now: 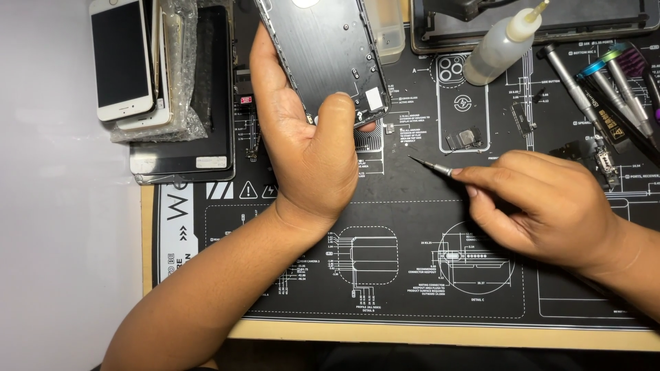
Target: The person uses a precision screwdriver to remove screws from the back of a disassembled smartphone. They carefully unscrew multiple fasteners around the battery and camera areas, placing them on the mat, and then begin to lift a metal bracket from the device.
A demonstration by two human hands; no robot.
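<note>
The right hand lies nearest, low over the black repair mat that covers the bench, its fingers pinched around a thin metal pick or fine screwdriver whose sharp tip juts out past the fingertips, toward the other hand. The left hand is raised beyond it, fingers clenched on a stripped phone housing, bare metal inside facing up (the thumb presses on its lower edge, the other fingers wrap behind). Just beyond the right fingers a small dark part rests on the mat's phone outline. Farther out from those fingers lie a clear squeeze bottle with a pale nozzle and a row of screwdrivers with coloured collars. Beyond the left fingers, off to their outer side, white-fronted phones lean on a stack of screens in bubble wrap
</note>
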